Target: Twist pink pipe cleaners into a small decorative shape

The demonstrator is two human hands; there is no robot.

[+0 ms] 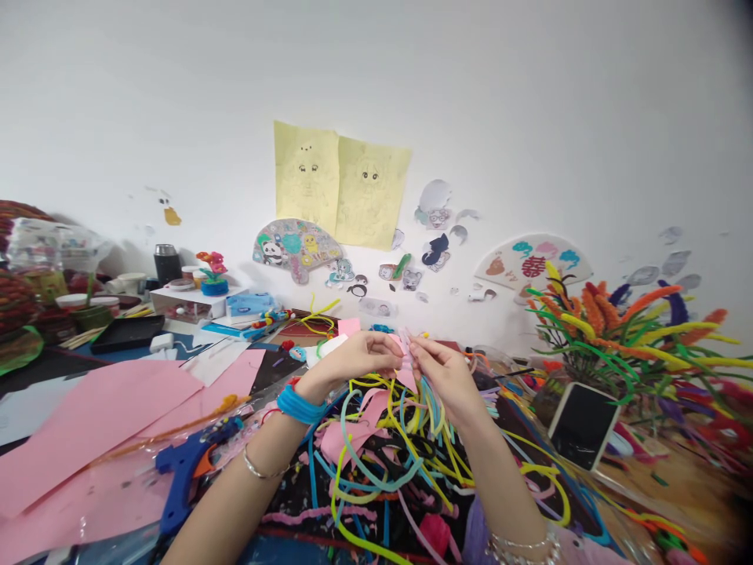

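Between my two hands is a small pale lilac-pink folded strip [405,357]; whether it is paper or pipe cleaner I cannot tell. My left hand [361,357] pinches it from the left with bent fingers. From the right, the thumb and fingertips of my right hand [442,375] are closed on its edge. A pink piece of paper [407,380] shows just under the strip. Below both hands lies a tangle of yellow and blue pipe cleaners [382,471], mixed with pink paper scraps [353,431].
A blue glue gun [183,479] lies left of my left forearm, beside large pink paper sheets [111,416]. On the right a phone [582,428] leans against a pot of pipe-cleaner flowers [605,322]. A white box [191,302] stands near the wall.
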